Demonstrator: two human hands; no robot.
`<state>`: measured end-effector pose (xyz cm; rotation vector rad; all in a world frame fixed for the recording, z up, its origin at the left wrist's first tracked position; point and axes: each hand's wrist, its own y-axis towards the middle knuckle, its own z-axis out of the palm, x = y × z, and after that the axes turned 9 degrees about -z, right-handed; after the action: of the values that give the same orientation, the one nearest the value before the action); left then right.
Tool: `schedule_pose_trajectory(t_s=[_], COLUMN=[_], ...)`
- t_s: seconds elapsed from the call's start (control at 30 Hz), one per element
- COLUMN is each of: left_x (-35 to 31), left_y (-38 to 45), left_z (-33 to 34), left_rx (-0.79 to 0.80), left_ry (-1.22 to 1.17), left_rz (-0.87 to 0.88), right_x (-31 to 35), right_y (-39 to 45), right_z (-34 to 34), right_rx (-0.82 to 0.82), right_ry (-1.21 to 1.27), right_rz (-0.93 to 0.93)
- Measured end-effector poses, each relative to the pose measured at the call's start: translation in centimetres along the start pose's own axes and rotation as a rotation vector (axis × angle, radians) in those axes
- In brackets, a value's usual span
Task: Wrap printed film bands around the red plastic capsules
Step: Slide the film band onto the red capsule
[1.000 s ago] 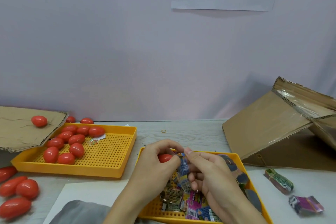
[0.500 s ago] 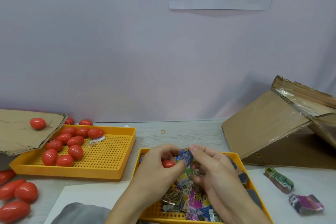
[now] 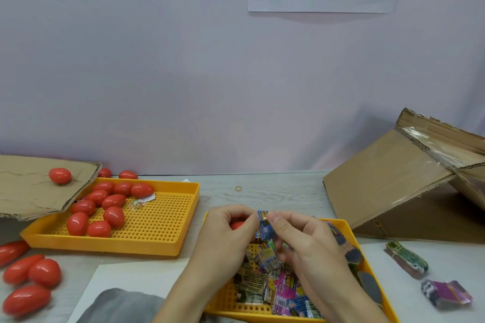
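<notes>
At nine o'clock, loose red capsules (image 3: 29,274) lie on the table edge, with one more on a cardboard sheet (image 3: 31,189) above them. Just right of these, a yellow perforated tray (image 3: 157,220) holds a cluster of capsules in its left half. Toward six o'clock, the left hand (image 3: 225,236) curls round a red capsule (image 3: 237,225), mostly hidden by the fingers. Touching it at its three o'clock, a blue printed film band (image 3: 265,225) is pinched by the right hand (image 3: 304,241); whether the band already encircles the capsule is unclear. Beneath both hands a second yellow tray (image 3: 349,225) carries mixed printed bands. At three o'clock stands a tilted cardboard box (image 3: 393,178).
</notes>
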<state>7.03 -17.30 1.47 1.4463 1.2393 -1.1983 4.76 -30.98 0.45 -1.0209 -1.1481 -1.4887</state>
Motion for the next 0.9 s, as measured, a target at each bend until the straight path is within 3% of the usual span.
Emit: schedule_pose_trajectory(t_s=[0.2,0.43,0.9], left_x=[0.21,0.12,0.3], left_y=[-0.07,-0.12,0.16], left_z=[0.07,-0.05,-0.06], left_rx=[0.047,0.091,-0.004], left_ry=[0.063,0.045,0.007], left_rz=[0.038,-0.024,0.0], right_x=[0.01,0.64,0.09], right_y=[0.08,-0.26,-0.13], right_z=[-0.33,-0.25,-0.32], right_rx=[-0.072,-0.002,-0.028], right_ry=[0.068,0.115,-0.073], right_rz=[0.02,0.006,0.028])
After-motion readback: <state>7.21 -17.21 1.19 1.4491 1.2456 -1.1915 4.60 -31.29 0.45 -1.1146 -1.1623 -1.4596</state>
